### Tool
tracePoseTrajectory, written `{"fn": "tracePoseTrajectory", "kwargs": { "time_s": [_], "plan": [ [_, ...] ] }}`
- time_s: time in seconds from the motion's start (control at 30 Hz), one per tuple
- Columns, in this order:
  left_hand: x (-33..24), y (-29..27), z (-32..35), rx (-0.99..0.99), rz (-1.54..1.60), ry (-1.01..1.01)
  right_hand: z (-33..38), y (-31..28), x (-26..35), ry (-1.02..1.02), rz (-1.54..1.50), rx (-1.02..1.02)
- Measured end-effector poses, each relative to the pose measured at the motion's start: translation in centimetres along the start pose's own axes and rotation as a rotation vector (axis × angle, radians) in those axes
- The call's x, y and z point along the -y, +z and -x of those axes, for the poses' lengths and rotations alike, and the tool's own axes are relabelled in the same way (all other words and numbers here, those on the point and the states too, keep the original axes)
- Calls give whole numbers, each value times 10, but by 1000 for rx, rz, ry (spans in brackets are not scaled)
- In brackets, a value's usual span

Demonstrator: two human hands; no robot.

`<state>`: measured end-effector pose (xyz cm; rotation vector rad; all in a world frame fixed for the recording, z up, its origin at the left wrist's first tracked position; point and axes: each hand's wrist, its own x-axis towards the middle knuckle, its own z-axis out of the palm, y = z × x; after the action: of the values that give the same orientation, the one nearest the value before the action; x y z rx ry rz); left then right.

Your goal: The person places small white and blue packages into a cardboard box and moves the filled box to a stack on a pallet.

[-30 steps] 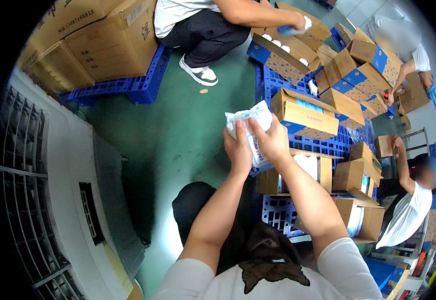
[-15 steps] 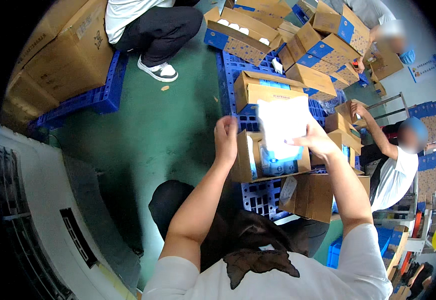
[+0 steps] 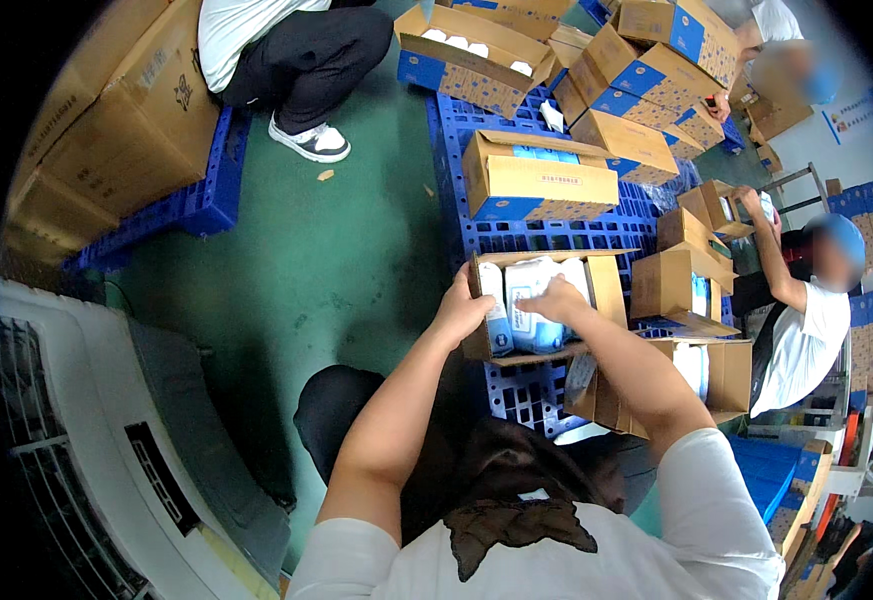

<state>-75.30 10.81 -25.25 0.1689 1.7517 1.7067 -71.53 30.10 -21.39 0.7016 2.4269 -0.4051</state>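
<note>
In front of me an open cardboard carton (image 3: 608,290) holds several white and blue soft packs, and what is in them I cannot make out. My left hand (image 3: 464,308) grips the carton's left wall, thumb over the rim. My right hand (image 3: 560,302) is inside the carton, its fingers and thumb closed on the upper part of a white and blue pack (image 3: 530,330). To the left of that one stands another white and blue pack (image 3: 495,315).
The carton rests on a blue plastic pallet (image 3: 526,235). Beyond it sits a partly closed carton (image 3: 539,185), and more open cartons (image 3: 671,285) stand on the right. A co-worker (image 3: 806,320) works at right; another person (image 3: 301,60) crouches at upper left.
The white pack in my right hand has gone down into the carton. My left hand has moved onto the carton's left wall. The co-worker at right now holds up a small white item.
</note>
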Motion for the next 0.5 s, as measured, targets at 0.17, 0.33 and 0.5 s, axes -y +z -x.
{"fn": "tracePoseTrajectory", "kwargs": {
  "time_s": [0.17, 0.33, 0.5],
  "plan": [
    [-16, 4, 8, -4, -52, -45, 2, -12, -22, -34, -259, 240],
    [-2, 5, -1, -8, -40, -6, -18, 36, -21, -180, -164, 79],
    [4, 6, -4, -53, -51, 70, -39, 5, -38, 13, 7, -125]
  ]
}}
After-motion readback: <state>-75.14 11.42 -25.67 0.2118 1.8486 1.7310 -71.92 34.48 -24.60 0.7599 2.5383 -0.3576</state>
